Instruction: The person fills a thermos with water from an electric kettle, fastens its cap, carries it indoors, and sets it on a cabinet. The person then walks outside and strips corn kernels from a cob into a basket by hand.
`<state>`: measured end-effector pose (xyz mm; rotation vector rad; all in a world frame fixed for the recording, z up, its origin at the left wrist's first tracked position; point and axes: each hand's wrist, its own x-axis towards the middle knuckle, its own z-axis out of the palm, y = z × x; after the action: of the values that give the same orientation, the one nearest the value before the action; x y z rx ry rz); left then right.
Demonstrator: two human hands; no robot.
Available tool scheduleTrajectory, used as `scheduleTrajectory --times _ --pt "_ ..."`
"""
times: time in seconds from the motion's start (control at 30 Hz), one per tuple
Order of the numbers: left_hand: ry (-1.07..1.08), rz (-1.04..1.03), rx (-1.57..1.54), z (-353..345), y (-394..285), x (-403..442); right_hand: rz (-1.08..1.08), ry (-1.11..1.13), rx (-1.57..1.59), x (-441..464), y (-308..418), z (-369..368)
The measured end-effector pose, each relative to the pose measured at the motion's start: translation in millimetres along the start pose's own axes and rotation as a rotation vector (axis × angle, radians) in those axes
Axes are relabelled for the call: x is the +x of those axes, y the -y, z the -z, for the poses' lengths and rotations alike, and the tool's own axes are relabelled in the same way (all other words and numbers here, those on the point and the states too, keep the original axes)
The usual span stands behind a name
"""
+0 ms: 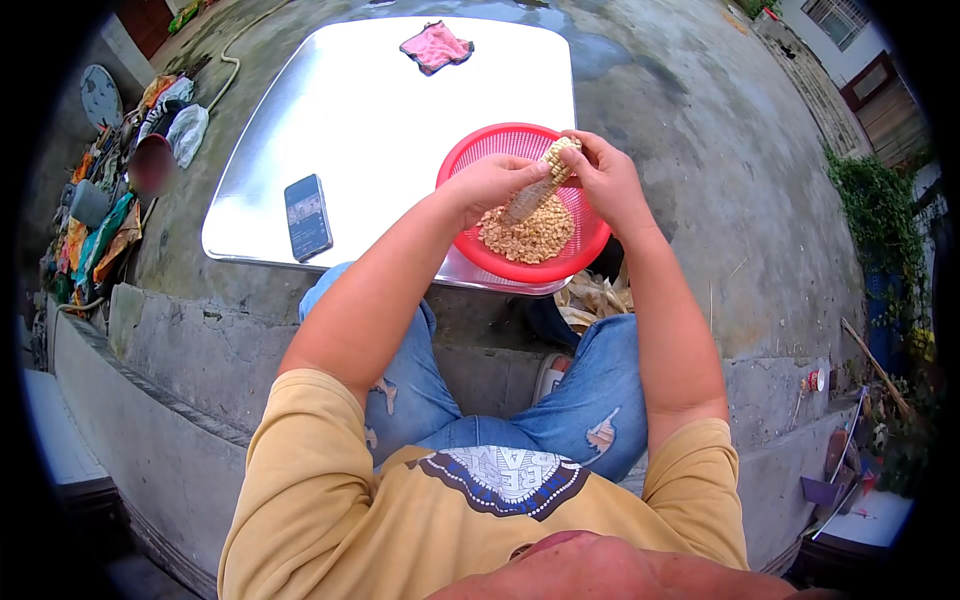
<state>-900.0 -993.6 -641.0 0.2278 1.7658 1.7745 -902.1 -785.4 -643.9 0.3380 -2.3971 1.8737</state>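
Observation:
A corn cob (545, 180), its lower part bare of kernels and its upper end still covered, is held at a slant over a red plastic basket (462, 158). My left hand (500, 185) has its fingers closed on the cob from the left side. On the other side, my right hand (603, 175) grips the kernel-covered upper end. Loose yellow kernels (528, 236) lie in a pile at the bottom of the basket, below both hands. The basket rests at the right front of a shiny metal table (370, 130).
A phone (308, 218) lies at the table's front left, and a pink cloth (437, 47) at its far edge. Husks (592, 300) fill a dark container beneath the basket, by my knee. Piled bags and cloths (110, 200) lie at the far left.

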Motion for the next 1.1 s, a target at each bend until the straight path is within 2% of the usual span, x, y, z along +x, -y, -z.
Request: scheduleTrajectory --times 0.43,0.7,1.1 --pt "0.085 -0.057 0.042 6 3 4 -0.001 0.002 0.026 5 -1 -1" --pt "-0.016 -0.01 0.052 5 5 8 0.01 0.019 -0.085 3 0 -1" --pt "-0.013 -0.017 0.047 1 -3 1 0.019 0.001 -0.003 4 -3 -1"
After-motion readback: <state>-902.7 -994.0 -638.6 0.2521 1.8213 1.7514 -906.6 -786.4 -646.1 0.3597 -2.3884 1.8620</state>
